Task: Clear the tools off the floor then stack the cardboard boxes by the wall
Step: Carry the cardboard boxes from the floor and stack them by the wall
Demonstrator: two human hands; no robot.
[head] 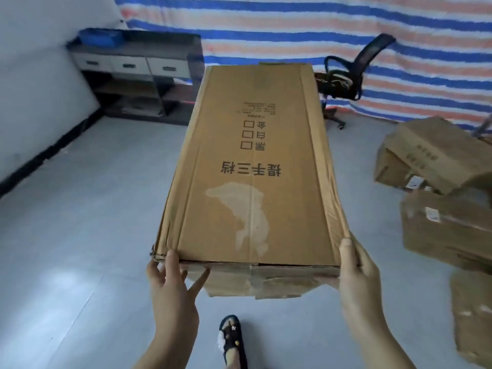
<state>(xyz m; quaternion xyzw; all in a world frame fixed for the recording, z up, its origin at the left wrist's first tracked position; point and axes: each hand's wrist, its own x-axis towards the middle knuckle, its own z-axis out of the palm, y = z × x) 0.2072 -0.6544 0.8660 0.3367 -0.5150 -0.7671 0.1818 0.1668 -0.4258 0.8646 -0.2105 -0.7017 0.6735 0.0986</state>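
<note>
A long brown cardboard box (253, 166) with black printed characters and a pale stain is held up off the floor, stretching away from me. My left hand (173, 286) grips its near left corner, thumb on top and fingers under the end. My right hand (356, 275) clamps the near right corner. More cardboard boxes lie at the right: one tilted box (426, 153), another below it (447, 230), and a flat piece (474, 320) at the frame edge. No tools are visible on the floor.
A dark shelf unit with grey drawers (138, 75) and a blue bin (99, 37) on top stands against the far left wall. A black office chair (346, 78) sits before the striped tarp (319, 22). My sandalled foot (233, 339) is on the grey floor (80, 222).
</note>
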